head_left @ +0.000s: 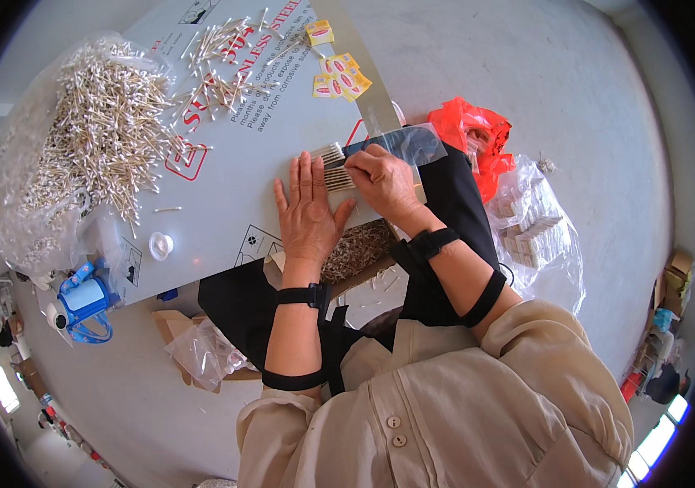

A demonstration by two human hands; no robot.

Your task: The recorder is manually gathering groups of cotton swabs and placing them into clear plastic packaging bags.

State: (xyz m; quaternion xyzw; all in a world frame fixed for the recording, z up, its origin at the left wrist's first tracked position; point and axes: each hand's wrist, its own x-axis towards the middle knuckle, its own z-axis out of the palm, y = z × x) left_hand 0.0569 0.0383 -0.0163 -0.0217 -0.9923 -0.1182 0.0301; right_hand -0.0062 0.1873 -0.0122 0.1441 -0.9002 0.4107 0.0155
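Note:
A row of cotton swabs [333, 169] lies side by side on the tabletop between my hands. My left hand [309, 213] rests flat at its left end, fingers stretched out and thumb apart. At the other end, my right hand [383, 180] is closed, its thumb and fingers pinching at the near edge of a clear plastic bag [421, 145]. The fingers hide the exact grip and part of the swabs. The bag reaches past the table's right edge.
A big clear bag of loose swabs [111, 122] stands at left, with scattered swabs [221, 89] beside it. Yellow labels [341, 77] lie at the far edge. Nearby are a small white cup [160, 245], blue bottle [83, 297], red bag [474, 134], bag of packs [535, 232] and swab box [357, 250].

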